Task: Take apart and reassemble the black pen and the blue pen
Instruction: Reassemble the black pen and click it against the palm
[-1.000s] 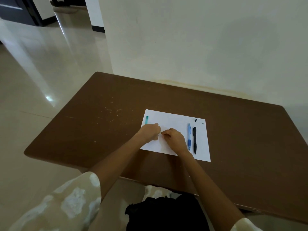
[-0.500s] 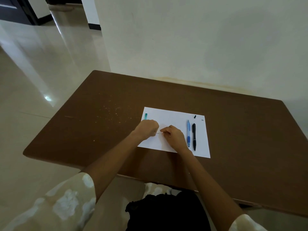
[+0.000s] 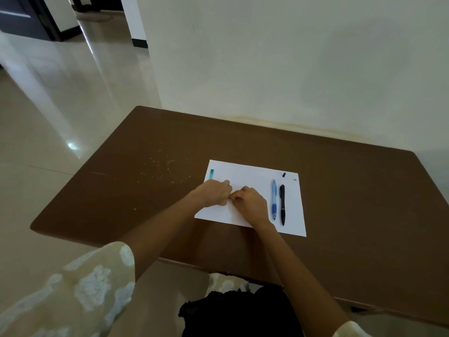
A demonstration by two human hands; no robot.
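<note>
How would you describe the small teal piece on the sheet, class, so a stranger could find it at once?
Start at the brown wooden table and find the white sheet of paper lying on it. Go to the sheet's far left corner, just beyond the left hand. There lies the short teal plastic piece, alone, far stubbier than the blue pen and black pen at the right.

A brown table (image 3: 340,190) stands with its far edge against a pale wall (image 3: 291,57), where a yellowish stain (image 3: 291,124) runs. Left, a glossy beige tiled floor (image 3: 48,117) reflects light toward a dark doorway (image 3: 21,18).
</note>
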